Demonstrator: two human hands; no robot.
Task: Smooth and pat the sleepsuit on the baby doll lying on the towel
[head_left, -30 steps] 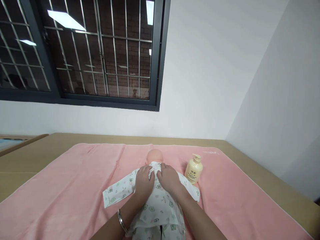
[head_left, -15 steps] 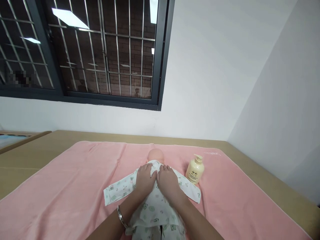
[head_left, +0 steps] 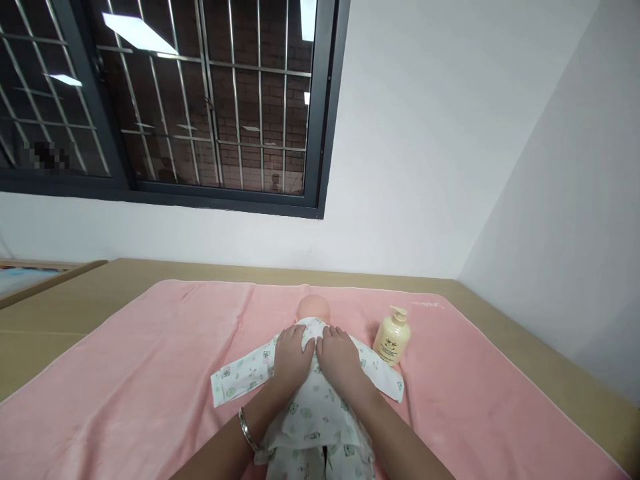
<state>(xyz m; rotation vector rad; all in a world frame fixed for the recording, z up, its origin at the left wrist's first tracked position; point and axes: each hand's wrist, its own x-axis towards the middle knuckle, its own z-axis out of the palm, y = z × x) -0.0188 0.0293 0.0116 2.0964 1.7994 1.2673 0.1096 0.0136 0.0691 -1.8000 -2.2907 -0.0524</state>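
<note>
A baby doll (head_left: 313, 309) lies on a pink towel (head_left: 150, 360), head away from me, dressed in a white printed garment (head_left: 310, 413) with its sleeves spread out to both sides. My left hand (head_left: 293, 353), with a silver bracelet on its wrist, lies flat on the doll's chest, fingers together on the cloth near the collar. My right hand (head_left: 340, 357) rests beside it, fingers stretched out over the chest. The two hands almost touch below the doll's neck.
A cream pump bottle (head_left: 391, 338) stands upright on the towel just right of the doll. The towel covers a tan table (head_left: 75, 300) pushed into a white wall corner. A barred dark window (head_left: 165, 100) is above.
Both hands stay on the doll's chest; the right hand has shifted slightly closer to the left. The view has drifted a little.
</note>
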